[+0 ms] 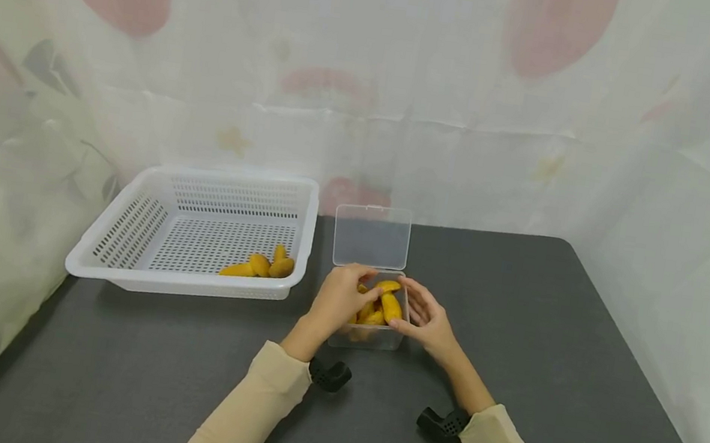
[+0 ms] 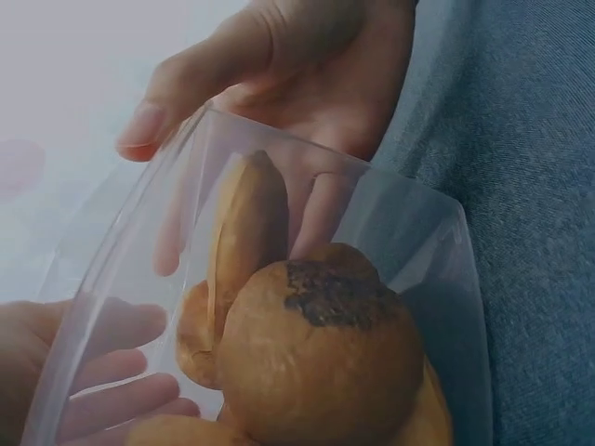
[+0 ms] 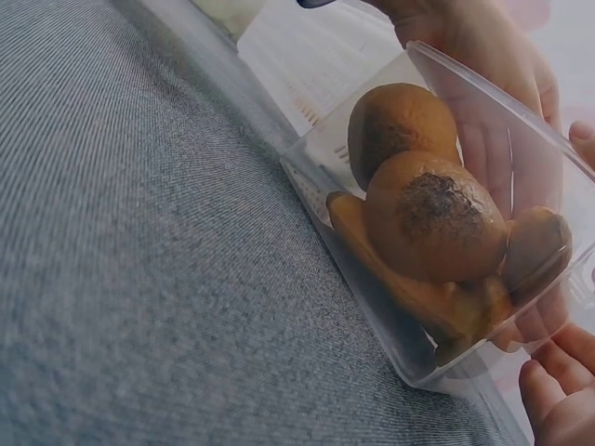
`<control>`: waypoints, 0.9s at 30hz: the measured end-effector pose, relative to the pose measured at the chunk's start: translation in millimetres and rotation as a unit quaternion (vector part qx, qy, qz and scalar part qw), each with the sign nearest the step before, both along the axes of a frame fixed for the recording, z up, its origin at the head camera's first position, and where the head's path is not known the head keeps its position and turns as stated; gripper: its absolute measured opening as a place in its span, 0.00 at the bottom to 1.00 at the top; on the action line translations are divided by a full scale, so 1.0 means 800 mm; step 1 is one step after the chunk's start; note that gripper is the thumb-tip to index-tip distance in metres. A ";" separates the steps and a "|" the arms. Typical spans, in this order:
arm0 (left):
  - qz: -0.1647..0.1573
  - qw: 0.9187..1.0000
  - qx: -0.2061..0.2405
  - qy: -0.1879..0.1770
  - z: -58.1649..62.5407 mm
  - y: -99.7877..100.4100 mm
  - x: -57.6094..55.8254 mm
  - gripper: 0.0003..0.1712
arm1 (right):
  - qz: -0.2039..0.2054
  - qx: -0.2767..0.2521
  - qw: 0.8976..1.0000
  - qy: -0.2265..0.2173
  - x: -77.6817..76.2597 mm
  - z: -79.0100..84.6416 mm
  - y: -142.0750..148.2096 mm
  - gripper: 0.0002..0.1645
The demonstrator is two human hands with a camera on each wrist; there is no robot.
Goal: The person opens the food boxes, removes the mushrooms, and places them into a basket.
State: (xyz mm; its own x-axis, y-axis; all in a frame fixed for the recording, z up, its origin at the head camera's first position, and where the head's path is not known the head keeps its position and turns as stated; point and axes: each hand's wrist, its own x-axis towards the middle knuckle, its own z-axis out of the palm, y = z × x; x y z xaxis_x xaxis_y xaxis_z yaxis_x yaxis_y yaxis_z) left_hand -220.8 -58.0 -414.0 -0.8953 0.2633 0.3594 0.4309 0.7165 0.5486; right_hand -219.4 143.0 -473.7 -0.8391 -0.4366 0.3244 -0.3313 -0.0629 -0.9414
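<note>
A clear plastic box (image 1: pixel 366 337) with a hinged lid (image 1: pixel 371 237) tilted up at its back stands on the dark table. Several yellow-brown mushrooms (image 1: pixel 392 307) fill it; one broad cap (image 2: pixel 321 353) bears a dark patch. My left hand (image 1: pixel 340 297) holds the box's left side, its thumb over the opening near the mushrooms. Around the right side is my right hand (image 1: pixel 434 329), thumb toward the front corner and fingers farther back. Through the clear wall in the right wrist view, the left fingers (image 3: pixel 483 153) lie outside the box.
To the left stands a white perforated basket (image 1: pixel 183 281) with a few mushrooms (image 1: pixel 259 264) in its front right corner. The table (image 1: pixel 545 369) extends right of the box. White patterned curtains (image 1: pixel 450 76) hang behind and at both sides.
</note>
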 end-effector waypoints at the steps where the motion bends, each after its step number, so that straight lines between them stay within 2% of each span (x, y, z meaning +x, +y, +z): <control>1: 0.000 1.000 -0.001 -0.004 0.000 0.001 0.000 0.18 | 0.001 -0.001 1.000 0.001 0.000 0.000 0.000 0.47; 8: 0.010 0.999 -0.048 -0.005 -0.001 0.003 0.000 0.19 | 0.009 -0.019 1.000 0.002 -0.002 -0.002 0.002 0.47; 13: 0.024 0.997 -0.067 -0.018 -0.004 0.004 0.002 0.18 | 0.007 -0.015 1.000 -0.006 -0.002 -0.002 0.001 0.48; 20: 0.038 0.997 -0.064 -0.037 -0.004 0.005 0.003 0.16 | 0.007 -0.018 1.000 -0.003 -0.001 -0.002 0.000 0.47; 27: 0.041 0.998 -0.038 -0.008 -0.007 0.004 0.004 0.13 | 0.009 -0.027 1.000 0.003 0.000 -0.002 -0.001 0.47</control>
